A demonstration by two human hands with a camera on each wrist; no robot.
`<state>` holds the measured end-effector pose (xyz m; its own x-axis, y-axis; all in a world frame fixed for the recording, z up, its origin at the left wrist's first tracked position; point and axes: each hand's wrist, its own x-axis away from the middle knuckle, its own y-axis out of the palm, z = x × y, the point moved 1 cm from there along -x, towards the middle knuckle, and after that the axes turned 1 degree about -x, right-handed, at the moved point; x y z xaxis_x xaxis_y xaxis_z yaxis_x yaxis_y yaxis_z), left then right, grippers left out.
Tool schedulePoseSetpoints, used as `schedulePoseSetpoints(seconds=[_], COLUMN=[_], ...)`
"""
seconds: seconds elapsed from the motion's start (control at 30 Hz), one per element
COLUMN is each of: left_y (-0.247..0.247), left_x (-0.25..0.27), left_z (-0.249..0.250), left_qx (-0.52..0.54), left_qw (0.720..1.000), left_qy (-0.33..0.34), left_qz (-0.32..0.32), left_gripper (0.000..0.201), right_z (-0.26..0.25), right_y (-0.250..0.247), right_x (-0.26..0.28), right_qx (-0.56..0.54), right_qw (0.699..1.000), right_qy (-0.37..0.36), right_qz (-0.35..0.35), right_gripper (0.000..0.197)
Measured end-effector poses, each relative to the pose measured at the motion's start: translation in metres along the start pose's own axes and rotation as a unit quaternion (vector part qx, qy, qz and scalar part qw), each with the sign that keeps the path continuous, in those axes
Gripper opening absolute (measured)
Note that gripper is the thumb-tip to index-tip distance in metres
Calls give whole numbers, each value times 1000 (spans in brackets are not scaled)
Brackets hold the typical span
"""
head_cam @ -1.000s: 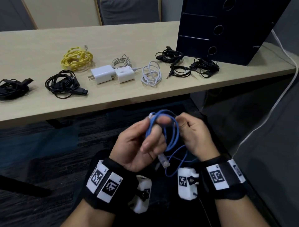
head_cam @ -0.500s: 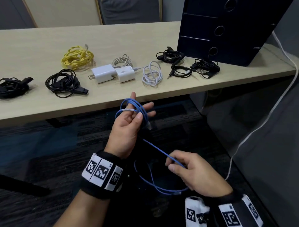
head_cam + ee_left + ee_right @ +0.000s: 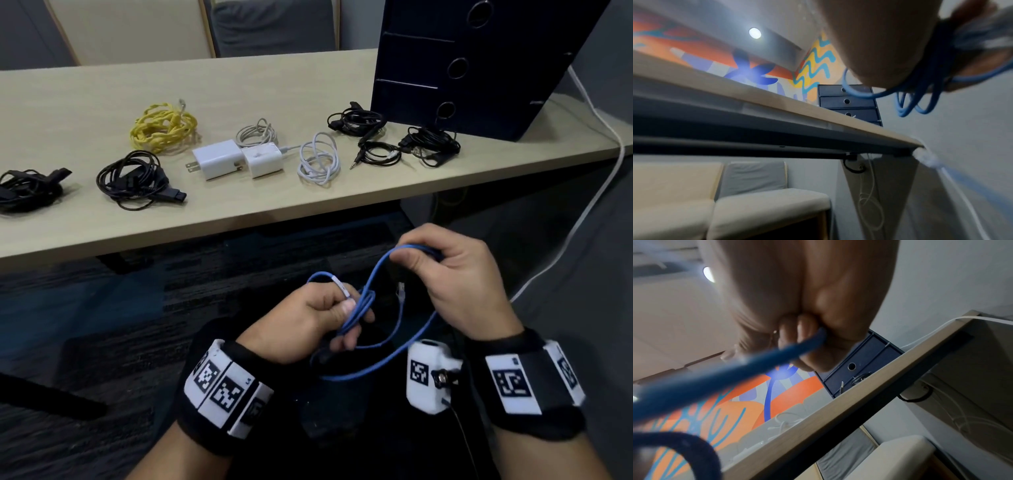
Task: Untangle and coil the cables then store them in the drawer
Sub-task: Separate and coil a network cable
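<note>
Both hands hold a thin blue cable (image 3: 376, 274) below the table's front edge. My left hand (image 3: 329, 315) grips a bunch of its loops, which hang from the fist as blue cable loops (image 3: 916, 104) in the left wrist view. My right hand (image 3: 442, 263) pinches one strand of the blue cable (image 3: 801, 344), raised to the right of the left hand. A long loop sags between the wrists. The dark drawer unit (image 3: 479, 61) stands on the table at the back right, drawers closed.
On the wooden table (image 3: 239, 85) lie a yellow cable (image 3: 164, 126), several black cable bundles (image 3: 133, 178), two white chargers (image 3: 236, 159), a white coiled cable (image 3: 318, 159) and black leads (image 3: 428, 145) by the drawers. A white cord (image 3: 596, 192) hangs off the right edge.
My left hand dropped from up near the table edge and closed on the loops. My right hand rose from low right, drawing a strand up and to the right.
</note>
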<state>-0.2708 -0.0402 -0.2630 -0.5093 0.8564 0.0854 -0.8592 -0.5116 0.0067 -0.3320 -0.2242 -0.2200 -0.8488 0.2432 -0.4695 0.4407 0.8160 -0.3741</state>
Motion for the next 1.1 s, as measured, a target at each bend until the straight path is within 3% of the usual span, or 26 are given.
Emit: schedulePoseSetpoints(seconds=[0.1, 0.17, 0.33, 0.43, 0.5, 0.57, 0.6, 0.67, 0.73, 0.83, 0.9, 0.97, 1.07, 1.1], left_y=[0, 0, -2, -4, -8, -10, -11, -10, -10, -11, -14, -17, -15, -12], left_x=[3, 4, 3, 3, 3, 3, 2, 2, 1, 0, 0, -2, -8, -8], left_z=[5, 6, 6, 8, 9, 8, 8, 7, 6, 6, 4, 1, 1, 2], left_qx=[115, 176, 370, 421, 437, 465, 475, 482, 484, 465, 449, 433, 364, 345], left_qw=[993, 984, 923, 901, 895, 881, 876, 872, 870, 880, 890, 901, 926, 929], left_qy=[16, 17, 39, 60, 58, 46, 38, 27, 23, 19, 11, -6, -48, -55], left_qz=[0, -8, -96, -84, -61, -73, -79, -85, -95, -98, -76, -27, 92, 125], left_gripper=[30, 30, 33, 21, 14, 9, 8, 8, 9, 8, 10, 15, 19, 22], right_z=[12, 20, 40, 48, 43, 36, 31, 22, 20, 30, 33, 30, 30, 32], right_y=[3, 9, 32, 46, 52, 53, 52, 52, 55, 56, 55, 55, 57, 58], right_x=[-4, -5, 1, 15, 26, 33, 32, 28, 27, 31, 34, 33, 28, 27], right_qx=[20, 19, 0, -29, -181, -356, -392, -410, -424, -472, -491, -452, -321, -279], right_qw=[1000, 999, 995, 989, 963, 899, 882, 871, 862, 837, 828, 854, 923, 940], right_qy=[16, 34, 94, 134, 191, 233, 227, 213, 217, 243, 241, 232, 210, 197], right_qz=[7, 6, -35, -54, -64, -105, -129, -167, -175, -133, -125, -111, -28, -11], right_gripper=[9, 11, 20, 30, 51, 88, 104, 118, 112, 76, 72, 66, 18, 16])
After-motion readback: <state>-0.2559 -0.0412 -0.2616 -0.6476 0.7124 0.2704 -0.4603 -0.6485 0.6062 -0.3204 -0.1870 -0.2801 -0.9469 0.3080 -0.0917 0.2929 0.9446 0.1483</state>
